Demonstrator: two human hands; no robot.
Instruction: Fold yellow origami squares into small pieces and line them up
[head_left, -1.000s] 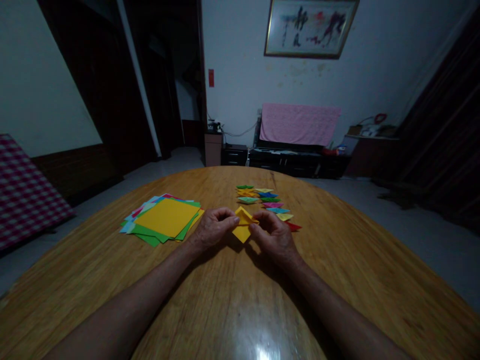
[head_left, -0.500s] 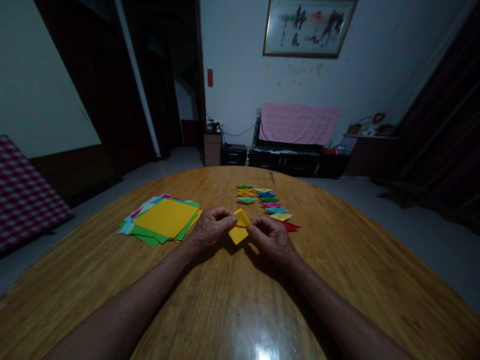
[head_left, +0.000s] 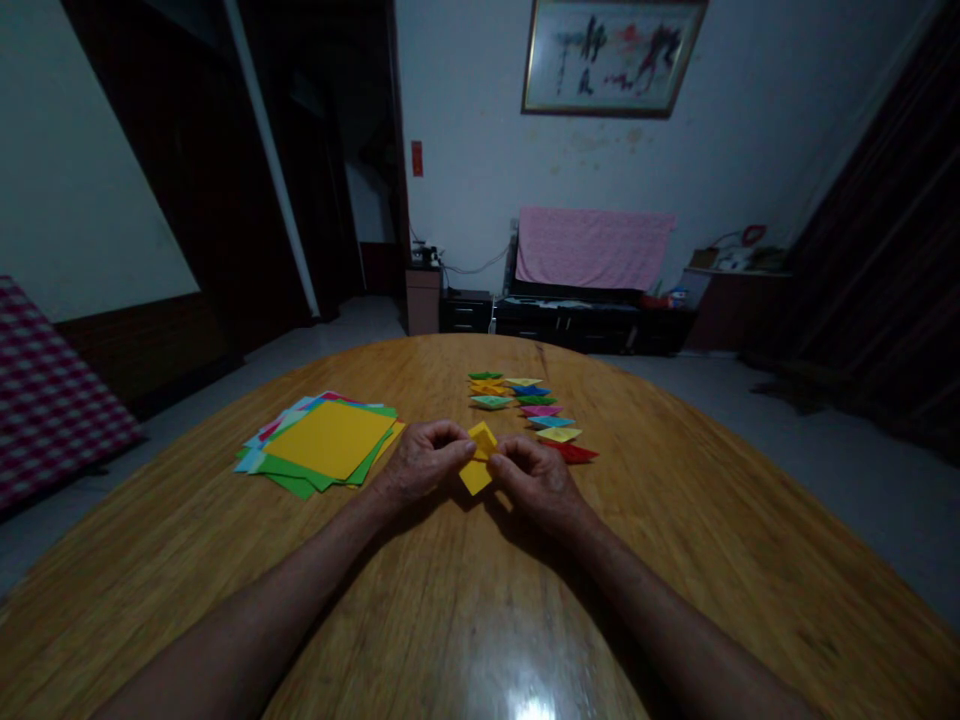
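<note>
The left hand (head_left: pixel 424 462) is closed in a pinch, thumb against bent fingers, on the left edge of the yellow folded paper (head_left: pixel 475 478); the right hand (head_left: pixel 541 482) is closed in a like pinch on the right edge; the gap between thumb and fingers of each hand is taken up by the paper. The workpiece is positioned between the two hands, over the middle of the round wooden table (head_left: pixel 450 640); one corner points away from the person, the opposite corner points toward the person; a fold crosses it between the thumbs; whether the near corner touches the tabletop cannot be told.

The stack of square sheets (head_left: pixel 334 440) lies left of the left hand, yellow sheet uppermost, green edges protruding below; small folded paper pieces stand in two columns beyond the hands; the red folded piece (head_left: pixel 579 454) is nearest, just beyond the right hand.
</note>
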